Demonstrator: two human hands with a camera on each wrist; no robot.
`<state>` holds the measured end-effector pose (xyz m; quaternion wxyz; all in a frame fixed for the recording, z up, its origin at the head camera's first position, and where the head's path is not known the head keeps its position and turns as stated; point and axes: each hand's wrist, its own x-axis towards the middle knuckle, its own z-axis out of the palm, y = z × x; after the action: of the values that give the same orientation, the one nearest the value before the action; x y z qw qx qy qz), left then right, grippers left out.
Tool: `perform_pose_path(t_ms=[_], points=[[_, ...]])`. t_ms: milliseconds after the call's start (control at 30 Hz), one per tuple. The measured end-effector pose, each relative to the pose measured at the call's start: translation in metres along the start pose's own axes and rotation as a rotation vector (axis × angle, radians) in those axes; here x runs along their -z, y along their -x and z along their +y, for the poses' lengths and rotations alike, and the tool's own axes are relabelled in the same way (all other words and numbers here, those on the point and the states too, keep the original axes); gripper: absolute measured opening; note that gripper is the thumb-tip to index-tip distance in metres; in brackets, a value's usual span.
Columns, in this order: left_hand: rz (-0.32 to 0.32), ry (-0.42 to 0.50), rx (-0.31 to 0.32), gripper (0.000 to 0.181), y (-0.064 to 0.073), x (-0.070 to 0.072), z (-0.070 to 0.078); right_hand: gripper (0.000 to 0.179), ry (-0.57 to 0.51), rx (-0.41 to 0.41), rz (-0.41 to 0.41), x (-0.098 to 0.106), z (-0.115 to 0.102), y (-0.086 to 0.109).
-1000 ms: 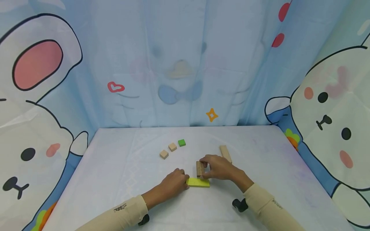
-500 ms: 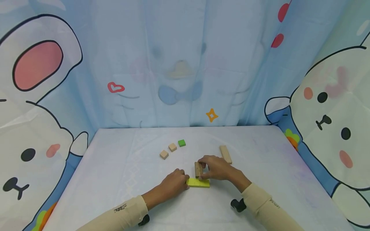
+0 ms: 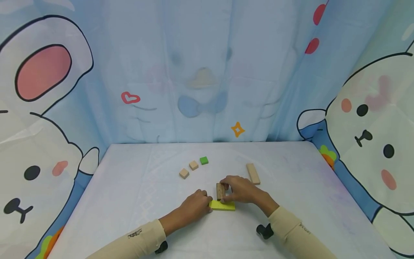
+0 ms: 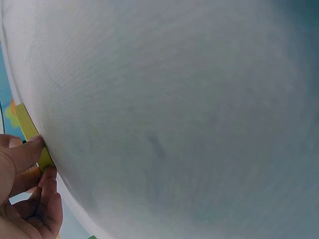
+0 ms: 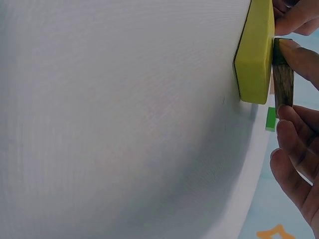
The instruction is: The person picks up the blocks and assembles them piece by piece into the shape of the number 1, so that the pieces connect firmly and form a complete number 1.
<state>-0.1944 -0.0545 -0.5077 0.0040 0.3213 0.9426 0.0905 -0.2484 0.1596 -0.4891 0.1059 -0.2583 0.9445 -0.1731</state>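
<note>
A flat yellow block (image 3: 222,205) lies on the white cloth in front of me in the head view. My left hand (image 3: 194,205) pinches its left end, thumb on the near side, as the left wrist view also shows. Between the thumb and fingers of my right hand (image 3: 242,189) is a dark brown wooden block (image 3: 220,192). In the right wrist view this wooden block (image 5: 284,82) stands right along the far side of the yellow block (image 5: 253,64), thumb at one end and fingertips at the other.
Two pale wooden cubes, the nearer one (image 3: 184,173) and the farther one (image 3: 193,165), sit beyond my left hand with a green block (image 3: 204,160). A long pale plank (image 3: 253,174) lies just behind my right hand. A printed curtain (image 3: 194,122) hangs past the table's far edge.
My right hand has shifted a little to the left and towards me, bringing the brown block closer to the yellow block's left end. The left hand holds its place.
</note>
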Motion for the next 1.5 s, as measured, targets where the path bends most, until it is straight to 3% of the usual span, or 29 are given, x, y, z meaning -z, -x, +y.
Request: perform_pose_path(t_ms=[800,1500], points=[[0.004,-0.005,0.001,0.031,0.001,-0.001,0.0,0.063,-0.057,-0.007,-0.024,0.0,0.005,-0.002],[-0.001,-0.036,0.001,0.03,-0.001,-0.002,0.0,0.059,-0.179,-0.013,-0.093,-0.005,0.011,-0.011]])
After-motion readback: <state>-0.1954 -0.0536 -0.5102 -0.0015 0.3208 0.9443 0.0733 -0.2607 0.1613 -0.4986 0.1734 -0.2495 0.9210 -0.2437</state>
